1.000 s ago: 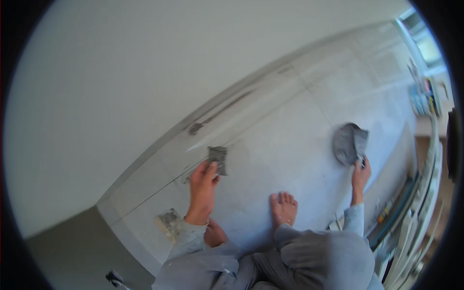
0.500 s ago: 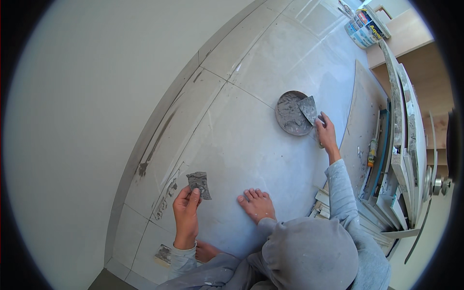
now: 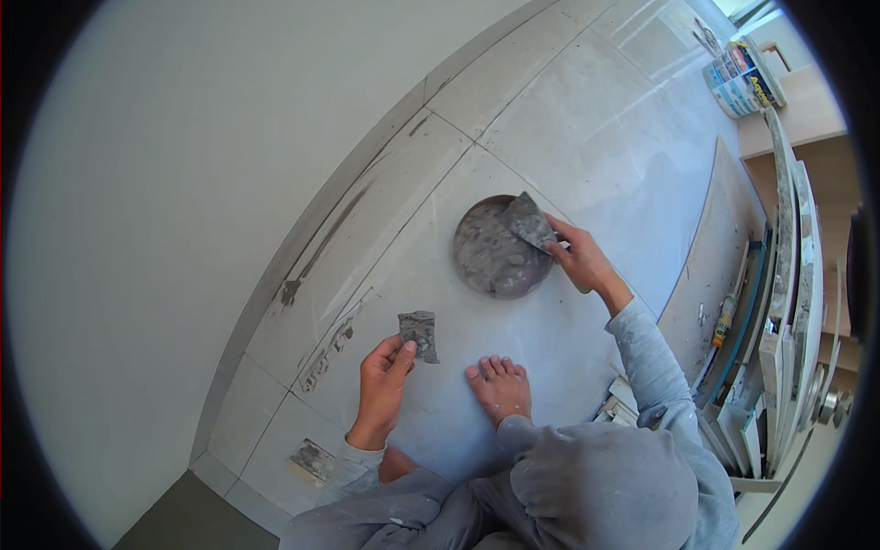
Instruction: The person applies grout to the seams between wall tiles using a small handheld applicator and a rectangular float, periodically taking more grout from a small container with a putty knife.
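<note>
My left hand point(image 3: 381, 390) pinches a small, flat, squarish spreader point(image 3: 418, 336) smeared with dark grey paste, thumb on top. It is held up over the floor near my bare foot. My right hand point(image 3: 587, 261) grips a scraper point(image 3: 529, 221) with a wide, paste-coated blade; its handle is mostly hidden by my fingers. The blade overlaps the upper right rim of a round bowl point(image 3: 457, 263) on the tiles. Grey paste point(image 3: 495, 249), lumpy and wet-looking, covers the inside of the bowl.
A wall skirting point(image 3: 353, 165) runs along the left, with dark smears on the tiles point(image 3: 385, 234) beside it. A paste-stained block point(image 3: 313, 461) lies near my left sleeve. Boards point(image 3: 786, 275) lean at the right, near a tube point(image 3: 724, 319). A bucket point(image 3: 739, 84) stands far right.
The bowl has shifted left and nearer across the tiles, with my right hand and the scraper moving along with it. My left hand still holds the spreader. The whole view has swung slightly.
</note>
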Tool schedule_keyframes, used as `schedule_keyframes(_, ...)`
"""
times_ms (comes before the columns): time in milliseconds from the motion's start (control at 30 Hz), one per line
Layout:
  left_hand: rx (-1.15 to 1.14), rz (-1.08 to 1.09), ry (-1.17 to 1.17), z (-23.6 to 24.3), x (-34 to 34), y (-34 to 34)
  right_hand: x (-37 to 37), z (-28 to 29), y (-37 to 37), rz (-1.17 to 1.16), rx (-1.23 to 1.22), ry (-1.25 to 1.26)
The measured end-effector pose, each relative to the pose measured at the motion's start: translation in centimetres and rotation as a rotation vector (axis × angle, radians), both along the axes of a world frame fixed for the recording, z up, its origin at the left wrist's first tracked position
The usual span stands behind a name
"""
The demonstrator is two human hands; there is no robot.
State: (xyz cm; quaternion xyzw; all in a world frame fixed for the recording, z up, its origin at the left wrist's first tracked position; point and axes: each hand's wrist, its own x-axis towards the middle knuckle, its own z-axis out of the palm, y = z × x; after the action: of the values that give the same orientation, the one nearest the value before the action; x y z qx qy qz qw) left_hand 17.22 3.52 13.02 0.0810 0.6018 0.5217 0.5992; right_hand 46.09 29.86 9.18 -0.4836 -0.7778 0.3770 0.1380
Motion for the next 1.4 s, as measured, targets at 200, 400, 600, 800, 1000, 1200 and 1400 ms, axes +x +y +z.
schedule_keyframes(200, -0.01, 0.14, -0.335, -1.3, 1.5, 0.3, -5.9, 3.2, -10.2, 0.123, -0.132, 0.125)
schedule_keyframes(400, 0.099, 0.117, -0.601, -1.9, 5.9, 1.8, -8.8, 1.8, -18.7, -0.211, -0.854, 0.697)
schedule_keyframes(600, 0.006, 0.096, -0.561, -1.5, 6.2, 2.9, -10.1, 2.1, -18.4, -0.364, -0.645, 0.756)
schedule_keyframes(800, 0.001, -0.015, -0.368, -2.6, 6.1, 2.6, -8.6, 1.5, -14.9, -0.426, -0.56, 0.648)
schedule_keyframes(1000, 0.031, -0.065, 0.037, -6.2, 5.6, 0.1, -8.6, 4.5, -7.4, -0.101, -0.153, 0.034)
schedule_keyframes(1200, 0.065, -0.133, 0.239, -5.4, 6.5, 2.3, -9.1, 3.4, -5.8, 0.254, 0.097, -0.179)
schedule_keyframes(1400, 0.111, -0.128, 0.125, -6.0, 7.3, 2.4, -9.5, 2.4, -6.5, 0.35, 0.0, -0.21)
